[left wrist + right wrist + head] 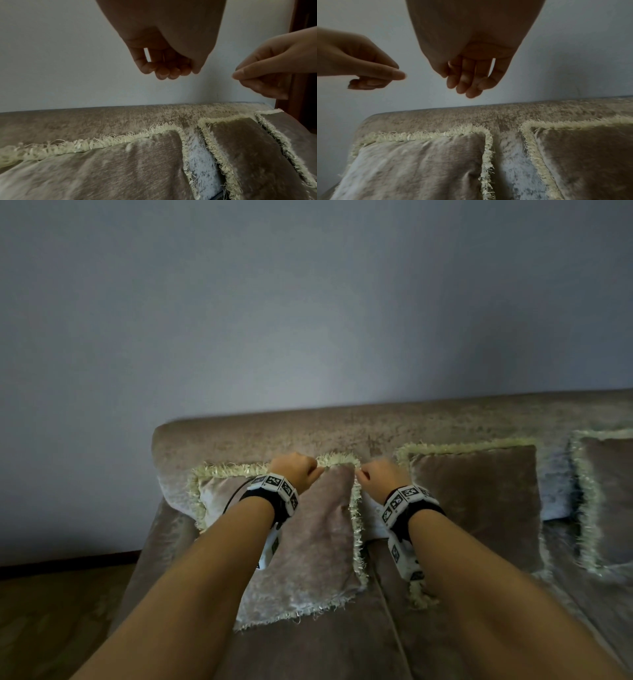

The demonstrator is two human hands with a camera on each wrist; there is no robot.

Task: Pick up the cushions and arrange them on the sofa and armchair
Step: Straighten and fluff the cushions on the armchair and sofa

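Note:
Three brown velvet cushions with pale fringe lean against the back of a brown sofa (pixel 274 433). The left cushion (pixel 308 542) (pixel 120 169) (pixel 419 162) stands at the sofa's left end. The middle cushion (pixel 479 501) (pixel 590 155) and the right cushion (pixel 606 491) stand beside it. My left hand (pixel 298 470) (pixel 164 65) hovers over the left cushion's top edge, its fingers loosely curled and holding nothing. My right hand (pixel 376 477) (pixel 467 75) hangs over the gap between the left and middle cushions, relaxed and empty.
A plain pale wall (pixel 308 302) rises right behind the sofa back. Wooden floor (pixel 51 611) shows to the left of the sofa. The sofa seat (pixel 308 652) stretches in front of the cushions, with a seam between its two seat pads.

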